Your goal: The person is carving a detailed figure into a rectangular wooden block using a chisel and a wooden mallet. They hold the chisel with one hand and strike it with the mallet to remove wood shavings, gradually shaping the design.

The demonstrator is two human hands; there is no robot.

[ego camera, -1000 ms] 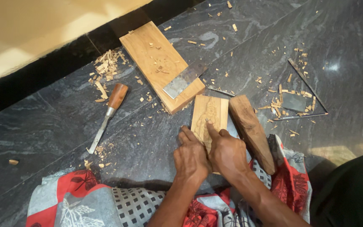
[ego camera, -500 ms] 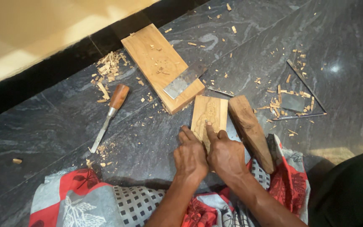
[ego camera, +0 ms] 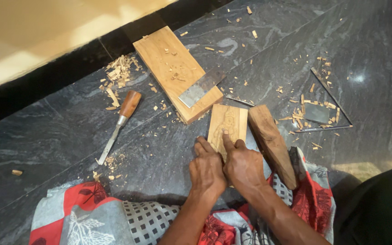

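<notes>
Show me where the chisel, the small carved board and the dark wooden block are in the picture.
chisel (ego camera: pixel 124 115): head view, on the joint between wooden handle and metal shaft.
carved board (ego camera: pixel 230 121): head view, on its upper face, above the fingers.
dark block (ego camera: pixel 271 141): head view, on the middle of its top face.

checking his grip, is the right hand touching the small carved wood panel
Touching. The head view shows the right hand resting on the small carved wood panel, its forefinger pressed flat on the carved face with no gap, beside the left hand.
</notes>
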